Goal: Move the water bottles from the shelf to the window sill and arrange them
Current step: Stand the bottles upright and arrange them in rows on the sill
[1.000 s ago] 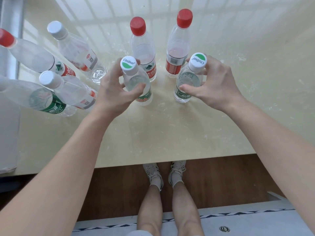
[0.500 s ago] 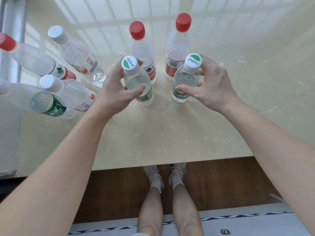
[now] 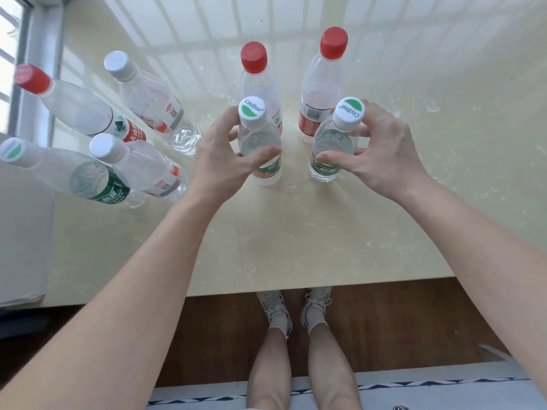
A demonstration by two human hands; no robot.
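Note:
Several clear water bottles stand on the pale yellow window sill (image 3: 296,232). My left hand (image 3: 220,161) grips a green-labelled bottle with a white and green cap (image 3: 259,137), thumb across its front. My right hand (image 3: 381,152) grips a matching green-labelled bottle (image 3: 336,140) beside it. Both bottles stand upright on the sill. Just behind them are two red-capped bottles (image 3: 254,69) (image 3: 324,81). To the left stands a group: a red-capped bottle (image 3: 74,105), two white-capped bottles (image 3: 148,96) (image 3: 139,167) and a green-labelled bottle (image 3: 74,176).
The window frame (image 3: 38,84) runs along the far left. A grey slab (image 3: 20,238) lies at the sill's left end. The sill's front edge (image 3: 296,288) is near me, with my feet on the dark wood floor (image 3: 384,321) and a pale rug (image 3: 444,392) below.
Both hands have stayed on their two green-labelled bottles, which have shifted only slightly on the sill. The other bottles have not moved.

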